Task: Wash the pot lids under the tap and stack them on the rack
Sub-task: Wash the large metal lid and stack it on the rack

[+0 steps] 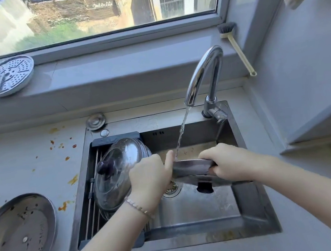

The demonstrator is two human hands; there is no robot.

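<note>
Head view: two hands hold one lid [193,168] tilted over the sink [248,216], under the one running tap [204,71]. The left hand [151,177] curls its fingers round the left rim, thumb raised. The right hand [225,164] grips the right rim. At least two stacked lids [114,170] lean on the rack [115,139]. One dirty lid [21,236] lies on the counter [32,158].

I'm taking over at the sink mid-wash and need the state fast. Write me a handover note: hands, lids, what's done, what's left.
Left hand: grips the left edge of the round steel lid, whose black knob points down.
Right hand: grips its right rim.
That lid is held over the steel sink, in the stream from the running chrome tap.
Done: steel lids are stacked on the black rack at the sink's left, with a domed dark-knobbed lid on top.
Left: finish rinsing the held lid and rack it. Then wash the food-specked steel lid lying inside-up on the left counter, apparently unwashed.
</note>
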